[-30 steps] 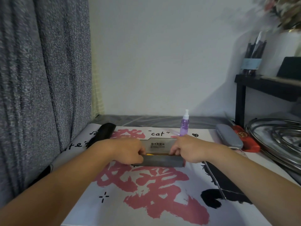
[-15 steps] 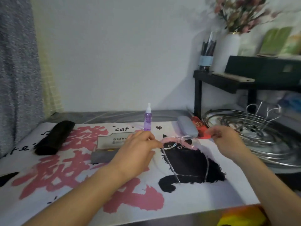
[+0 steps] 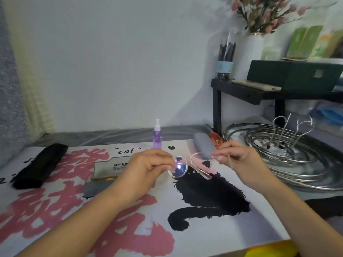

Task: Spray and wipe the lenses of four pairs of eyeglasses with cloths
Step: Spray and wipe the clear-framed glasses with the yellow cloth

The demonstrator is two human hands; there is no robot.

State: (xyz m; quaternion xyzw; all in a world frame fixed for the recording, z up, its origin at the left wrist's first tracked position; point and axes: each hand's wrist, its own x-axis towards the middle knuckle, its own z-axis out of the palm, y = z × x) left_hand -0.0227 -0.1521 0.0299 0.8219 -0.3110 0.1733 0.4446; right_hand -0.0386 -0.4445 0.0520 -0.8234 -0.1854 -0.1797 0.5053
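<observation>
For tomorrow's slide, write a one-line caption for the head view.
Both hands, left hand and right hand, hold clear-framed eyeglasses above the cat-print mat, purple spray bottle standing behind.

You have a printed mat (image 3: 130, 210) with a black cat and pink characters under everything. At your right, a coiled metal rack (image 3: 289, 156) sits below a black shelf (image 3: 259, 93) carrying a white vase (image 3: 249, 56) of flowers, a pen cup (image 3: 225, 56) and a dark green box (image 3: 293, 75).

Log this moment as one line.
left hand: holds eyeglasses | right hand: pinches temple | spray bottle: upright, untouched
</observation>
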